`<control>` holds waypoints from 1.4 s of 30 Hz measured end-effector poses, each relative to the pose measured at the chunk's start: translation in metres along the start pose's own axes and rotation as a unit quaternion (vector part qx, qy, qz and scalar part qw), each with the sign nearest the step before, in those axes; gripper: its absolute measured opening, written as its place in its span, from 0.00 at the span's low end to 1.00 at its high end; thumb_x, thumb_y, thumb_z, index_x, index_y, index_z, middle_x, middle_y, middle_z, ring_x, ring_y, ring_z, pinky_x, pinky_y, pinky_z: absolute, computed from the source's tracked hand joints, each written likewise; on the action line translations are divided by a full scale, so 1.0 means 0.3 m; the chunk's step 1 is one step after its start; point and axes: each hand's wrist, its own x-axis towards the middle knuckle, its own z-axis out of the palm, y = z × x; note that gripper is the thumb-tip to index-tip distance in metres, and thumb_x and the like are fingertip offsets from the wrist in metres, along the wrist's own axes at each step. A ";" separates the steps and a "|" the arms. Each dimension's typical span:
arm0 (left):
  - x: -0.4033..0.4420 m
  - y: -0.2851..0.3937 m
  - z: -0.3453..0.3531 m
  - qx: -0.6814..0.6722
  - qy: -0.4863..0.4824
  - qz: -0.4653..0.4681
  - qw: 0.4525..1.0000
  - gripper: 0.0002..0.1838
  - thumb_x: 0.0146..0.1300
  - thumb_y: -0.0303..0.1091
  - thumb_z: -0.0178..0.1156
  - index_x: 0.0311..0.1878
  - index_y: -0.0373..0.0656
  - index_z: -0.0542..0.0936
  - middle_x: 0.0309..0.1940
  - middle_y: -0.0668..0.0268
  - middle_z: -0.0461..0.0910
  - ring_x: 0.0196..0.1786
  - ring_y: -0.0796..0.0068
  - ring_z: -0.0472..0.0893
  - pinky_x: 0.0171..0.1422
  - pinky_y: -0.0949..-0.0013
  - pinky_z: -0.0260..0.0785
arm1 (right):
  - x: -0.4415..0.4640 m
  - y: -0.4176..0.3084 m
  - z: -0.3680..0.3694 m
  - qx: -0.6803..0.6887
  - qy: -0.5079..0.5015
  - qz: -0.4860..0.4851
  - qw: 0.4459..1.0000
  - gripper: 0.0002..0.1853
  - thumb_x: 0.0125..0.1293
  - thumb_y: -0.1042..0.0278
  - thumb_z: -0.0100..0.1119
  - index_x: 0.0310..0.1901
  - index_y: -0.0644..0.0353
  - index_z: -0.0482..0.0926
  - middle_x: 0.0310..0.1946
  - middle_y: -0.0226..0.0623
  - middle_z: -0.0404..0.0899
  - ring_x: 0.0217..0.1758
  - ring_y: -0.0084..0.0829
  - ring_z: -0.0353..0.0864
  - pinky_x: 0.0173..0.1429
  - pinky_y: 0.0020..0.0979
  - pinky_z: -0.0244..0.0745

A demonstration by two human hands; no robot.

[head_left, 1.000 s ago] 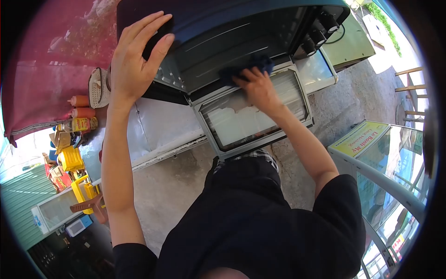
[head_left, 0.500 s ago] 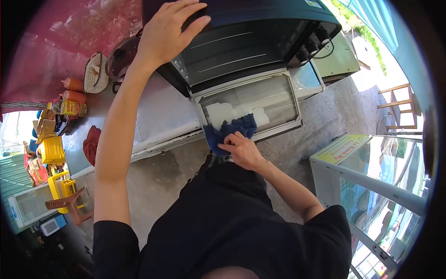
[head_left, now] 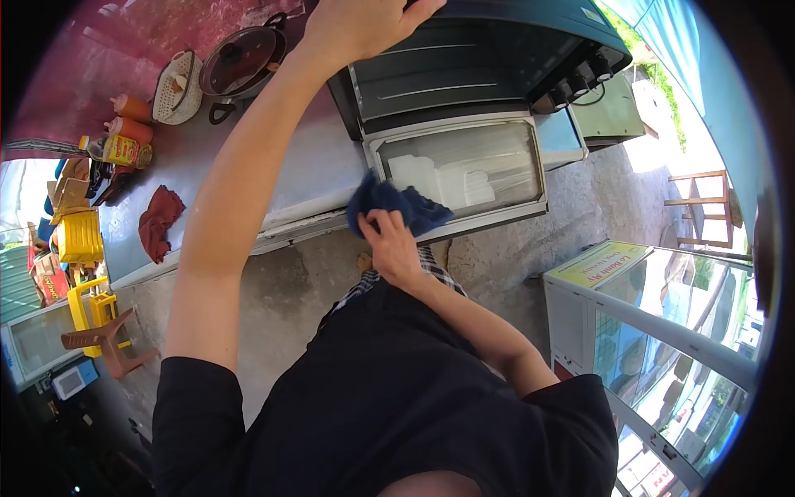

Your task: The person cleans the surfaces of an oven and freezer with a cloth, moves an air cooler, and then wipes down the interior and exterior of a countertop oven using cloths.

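In the head view, your right hand (head_left: 393, 253) has its grip closed on a crumpled dark blue cloth (head_left: 424, 212), right at the near left corner of the silver-framed glass oven door (head_left: 511, 153); that door lies folded down from the black boxy oven (head_left: 530, 18); your left hand (head_left: 356, 29) is up by the oven's top, fingers cropped, so its grip I cannot tell; pale streaks mark the pane, so wiping looks unfinished, though some may be glare.

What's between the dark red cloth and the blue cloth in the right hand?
In the head view, the left forearm crosses over the metal countertop; the visible surface there is bare.
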 end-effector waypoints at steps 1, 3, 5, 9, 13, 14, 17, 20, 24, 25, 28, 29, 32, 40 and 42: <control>-0.001 -0.003 0.001 -0.002 0.000 0.004 1.000 0.24 0.72 0.47 0.52 0.56 0.36 0.80 0.58 0.54 0.78 0.62 0.54 0.74 0.68 0.57 0.66 | -0.018 -0.014 0.007 -0.002 -0.002 0.002 1.000 0.30 0.50 0.84 0.53 0.59 0.63 0.76 0.50 0.39 0.71 0.50 0.44 0.70 0.51 0.39 0.73; 0.012 -0.007 -0.005 -0.002 0.007 0.013 1.000 0.24 0.72 0.48 0.52 0.56 0.36 0.80 0.58 0.54 0.78 0.62 0.54 0.74 0.68 0.57 0.66 | -0.007 -0.047 -0.012 0.164 0.001 -0.092 0.982 0.28 0.50 0.87 0.51 0.56 0.61 0.79 0.49 0.39 0.72 0.50 0.44 0.69 0.53 0.39 0.72; 0.007 -0.009 -0.005 -0.025 -0.015 0.001 1.000 0.24 0.72 0.48 0.52 0.56 0.37 0.80 0.57 0.54 0.78 0.61 0.54 0.74 0.68 0.57 0.67 | 0.022 -0.025 -0.153 0.106 0.090 -0.029 0.990 0.28 0.50 0.88 0.50 0.54 0.60 0.81 0.48 0.40 0.73 0.50 0.45 0.69 0.56 0.40 0.69; -0.002 -0.017 -0.010 -0.081 0.010 -0.013 0.997 0.21 0.70 0.46 0.55 0.56 0.40 0.80 0.56 0.55 0.79 0.60 0.54 0.75 0.66 0.58 0.68 | -0.021 0.334 -0.258 -0.114 0.283 0.183 0.934 0.30 0.54 0.89 0.48 0.60 0.58 0.78 0.52 0.44 0.73 0.53 0.47 0.68 0.58 0.44 0.66; -0.024 -0.057 -0.041 -0.193 0.061 -0.072 0.977 0.19 0.68 0.43 0.59 0.57 0.43 0.80 0.56 0.55 0.79 0.60 0.57 0.75 0.67 0.59 0.68 | -0.082 0.318 -0.165 -0.173 0.237 0.183 0.938 0.31 0.53 0.89 0.49 0.62 0.61 0.74 0.56 0.47 0.69 0.55 0.51 0.66 0.59 0.47 0.65; -0.060 -0.066 -0.035 -0.290 0.166 -0.126 0.934 0.18 0.69 0.42 0.59 0.57 0.43 0.81 0.56 0.56 0.79 0.61 0.60 0.76 0.67 0.59 0.68 | -0.079 0.212 -0.126 -0.135 0.191 0.137 0.962 0.33 0.52 0.89 0.50 0.63 0.63 0.73 0.57 0.48 0.66 0.55 0.52 0.65 0.59 0.47 0.65; -0.273 -0.125 0.028 -0.298 0.329 -0.194 0.875 0.13 0.69 0.34 0.59 0.54 0.45 0.82 0.50 0.63 0.81 0.55 0.68 0.79 0.57 0.70 0.71 | -0.046 0.022 0.006 0.004 0.063 0.019 0.998 0.31 0.51 0.90 0.51 0.61 0.62 0.77 0.53 0.47 0.69 0.51 0.49 0.68 0.55 0.43 0.70; -0.605 -0.158 0.045 -0.273 0.286 -0.308 0.866 0.12 0.71 0.31 0.56 0.54 0.44 0.81 0.48 0.65 0.80 0.51 0.74 0.79 0.53 0.73 0.71 | 0.023 -0.004 0.132 0.143 -0.091 -0.087 0.982 0.27 0.52 0.89 0.50 0.55 0.62 0.80 0.46 0.43 0.74 0.51 0.47 0.70 0.57 0.41 0.71; -1.123 -0.188 -0.123 -0.159 0.195 -0.469 0.847 0.12 0.74 0.33 0.53 0.55 0.44 0.80 0.52 0.67 0.80 0.54 0.75 0.77 0.55 0.73 0.69 | 0.287 -0.065 -0.201 0.082 0.101 -0.121 0.984 0.25 0.50 0.89 0.49 0.49 0.60 0.81 0.47 0.40 0.75 0.51 0.47 0.70 0.57 0.42 0.70; -1.219 -0.177 -0.160 -0.141 0.206 -0.491 0.834 0.13 0.74 0.33 0.52 0.56 0.44 0.80 0.52 0.67 0.80 0.54 0.75 0.78 0.55 0.73 0.69 | 0.326 0.026 -0.272 0.031 0.174 -0.108 0.978 0.24 0.48 0.90 0.49 0.47 0.59 0.81 0.47 0.39 0.75 0.51 0.47 0.70 0.57 0.42 0.69; -1.447 -0.126 -0.253 -0.093 0.211 -0.543 0.808 0.13 0.75 0.32 0.51 0.58 0.43 0.79 0.54 0.67 0.80 0.53 0.75 0.78 0.57 0.72 0.70 | 0.438 0.455 -0.462 -0.163 0.338 0.050 0.926 0.21 0.58 0.83 0.46 0.53 0.58 0.77 0.50 0.43 0.76 0.57 0.50 0.70 0.60 0.44 0.66; -1.519 -0.103 -0.274 -0.093 0.211 -0.563 0.794 0.14 0.75 0.31 0.51 0.58 0.43 0.78 0.54 0.66 0.80 0.53 0.75 0.78 0.57 0.72 0.70 | 0.470 0.710 -0.485 -0.203 0.321 0.128 0.916 0.19 0.61 0.78 0.48 0.55 0.57 0.76 0.51 0.42 0.76 0.58 0.50 0.70 0.60 0.46 0.67; -1.680 -0.027 -0.276 -0.091 0.208 -0.594 0.772 0.14 0.75 0.30 0.51 0.59 0.41 0.78 0.53 0.66 0.80 0.53 0.75 0.79 0.58 0.71 0.70 | 0.523 0.835 -0.446 -0.290 0.267 0.237 0.888 0.18 0.64 0.67 0.52 0.56 0.54 0.74 0.52 0.41 0.76 0.59 0.48 0.71 0.59 0.51 0.68; -1.668 -0.029 -0.277 -0.082 0.170 -0.590 0.785 0.13 0.73 0.28 0.53 0.57 0.42 0.79 0.51 0.65 0.80 0.51 0.75 0.79 0.53 0.71 0.72 | 0.643 0.238 -0.047 -0.268 0.122 0.144 0.945 0.14 0.62 0.63 0.56 0.48 0.54 0.75 0.50 0.40 0.74 0.59 0.45 0.70 0.56 0.52 0.70; -1.628 -0.092 -0.288 -0.070 0.193 -0.575 0.792 0.13 0.73 0.28 0.53 0.57 0.42 0.80 0.50 0.66 0.80 0.49 0.75 0.79 0.51 0.71 0.72 | 0.651 0.210 -0.032 -0.233 0.096 0.125 0.959 0.12 0.63 0.65 0.55 0.48 0.55 0.75 0.49 0.41 0.75 0.58 0.47 0.72 0.55 0.50 0.73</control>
